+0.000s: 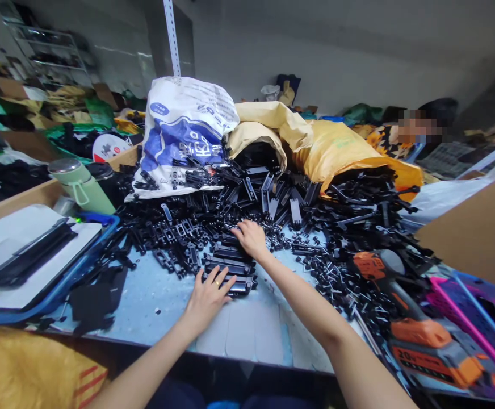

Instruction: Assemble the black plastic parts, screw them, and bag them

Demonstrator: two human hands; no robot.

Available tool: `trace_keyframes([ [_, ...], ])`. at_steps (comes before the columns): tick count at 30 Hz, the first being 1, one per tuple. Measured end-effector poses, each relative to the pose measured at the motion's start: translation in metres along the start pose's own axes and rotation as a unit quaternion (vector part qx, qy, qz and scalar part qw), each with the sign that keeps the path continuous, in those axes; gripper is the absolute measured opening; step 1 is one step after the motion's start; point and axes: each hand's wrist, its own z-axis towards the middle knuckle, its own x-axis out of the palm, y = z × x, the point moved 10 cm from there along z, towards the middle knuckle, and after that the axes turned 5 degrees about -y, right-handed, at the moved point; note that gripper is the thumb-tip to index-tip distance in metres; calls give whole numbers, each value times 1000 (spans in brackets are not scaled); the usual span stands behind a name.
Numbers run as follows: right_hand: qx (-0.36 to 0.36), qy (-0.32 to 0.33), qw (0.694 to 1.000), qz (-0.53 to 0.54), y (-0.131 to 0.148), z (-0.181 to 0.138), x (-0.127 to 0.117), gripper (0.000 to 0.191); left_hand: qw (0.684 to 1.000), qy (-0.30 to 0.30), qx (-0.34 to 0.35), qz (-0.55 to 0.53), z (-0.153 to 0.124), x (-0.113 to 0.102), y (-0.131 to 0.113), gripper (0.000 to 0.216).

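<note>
Several long black plastic parts (231, 266) lie side by side in a short row on the light blue tabletop (145, 301). My left hand (208, 296) rests on the near end of this row, fingers spread, with a ring on one finger. My right hand (251, 238) reaches to the far end of the row, at the edge of a heap of small black parts (179, 230). Its fingers are loosely apart, and no held thing shows in them. Small screws and black pieces (324, 272) lie scattered to the right of my right forearm.
An orange and grey cordless drill (418, 335) lies at right beside a pink basket (464, 335). Behind the heap stand a white and blue sack (188, 130) and a yellow sack (336, 150). At left are a blue tray (107, 227) and a green flask (81, 184). A person sits farther back.
</note>
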Motion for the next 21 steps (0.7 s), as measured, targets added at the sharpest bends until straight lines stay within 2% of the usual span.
trace_keyframes([
  [4,108,-11,994,-26,-39,37,-7,36,998,-48,-34,-8,-2,-16,12,45],
  [6,91,-3,996,-22,-39,55,-5,33,995,-74,-62,-11,0,-25,22,41],
  [9,23,12,1000,-7,-23,72,0,28,991,-104,-86,-16,-4,-36,34,38],
  [13,-19,24,999,8,-12,68,-2,25,986,-123,-107,-20,-34,-41,45,34],
  [15,-37,6,999,37,-8,53,-16,29,986,-118,-119,-18,-53,-36,49,34],
  [17,-68,-26,993,91,1,26,-41,32,984,-121,-133,-17,-68,-32,52,34],
  [19,-106,-44,983,146,17,-19,-71,28,979,-142,-146,-22,-77,-32,54,33],
  [21,-143,-26,974,174,40,-81,-94,21,973,-170,-154,-36,-81,-34,55,30],
])
